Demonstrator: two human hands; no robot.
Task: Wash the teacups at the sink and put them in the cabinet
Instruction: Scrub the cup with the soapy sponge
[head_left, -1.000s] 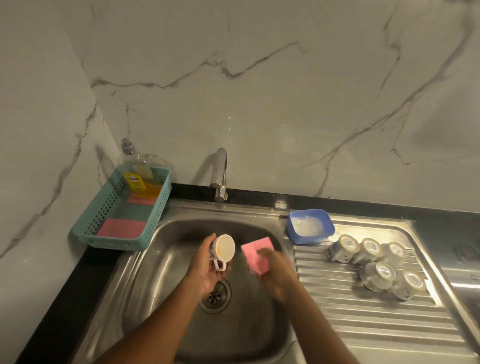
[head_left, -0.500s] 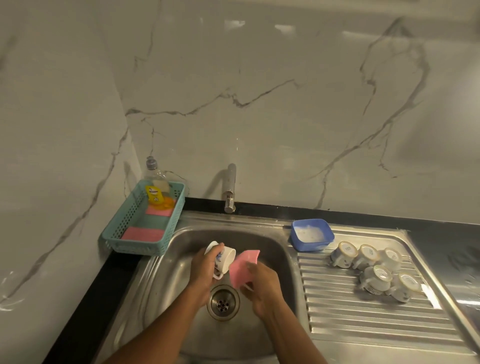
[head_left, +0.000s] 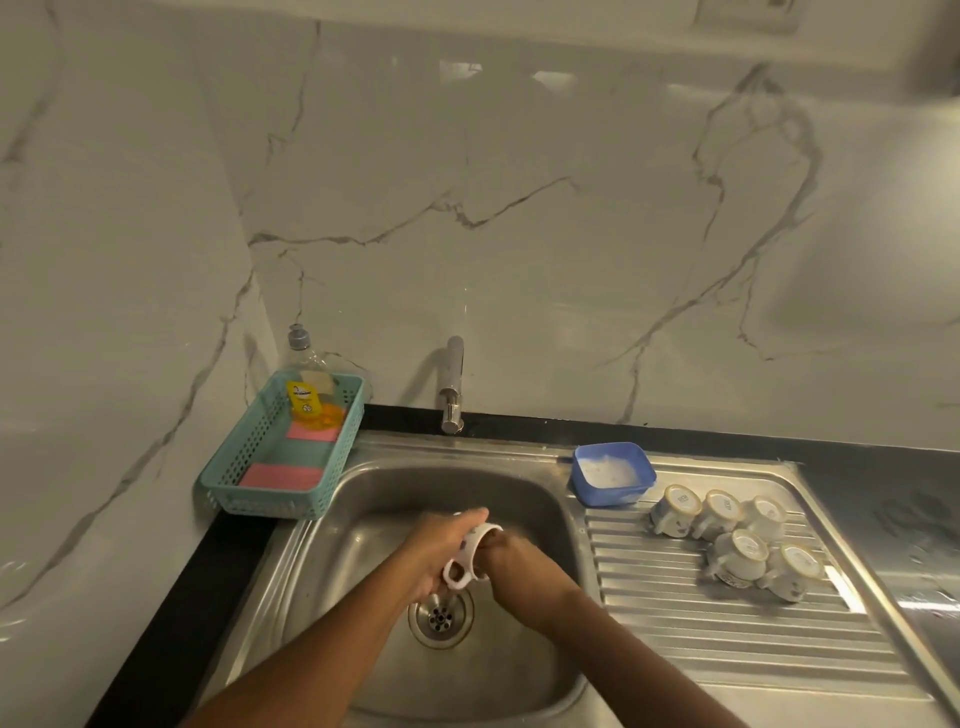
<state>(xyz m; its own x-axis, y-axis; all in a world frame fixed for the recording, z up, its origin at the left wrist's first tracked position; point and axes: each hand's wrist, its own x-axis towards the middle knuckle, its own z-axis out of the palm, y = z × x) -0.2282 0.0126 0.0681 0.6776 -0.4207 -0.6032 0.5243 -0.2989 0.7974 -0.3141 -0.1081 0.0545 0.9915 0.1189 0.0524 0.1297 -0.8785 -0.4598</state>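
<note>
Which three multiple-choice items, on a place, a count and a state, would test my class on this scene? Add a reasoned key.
1. Where is the blue tub relative to the teacups on the drainboard?
A. behind and left of them
B. in front of them
C. right of them
2. How many teacups are on the drainboard?
A. three
B. five
C. seven
3. How do those teacups sit?
A. upright
B. base up
C. stacked
Key: 1 A, the tub stands at the drainboard's back left corner; 2 B, three behind, two in front; 3 B, their ringed bases face up.
</note>
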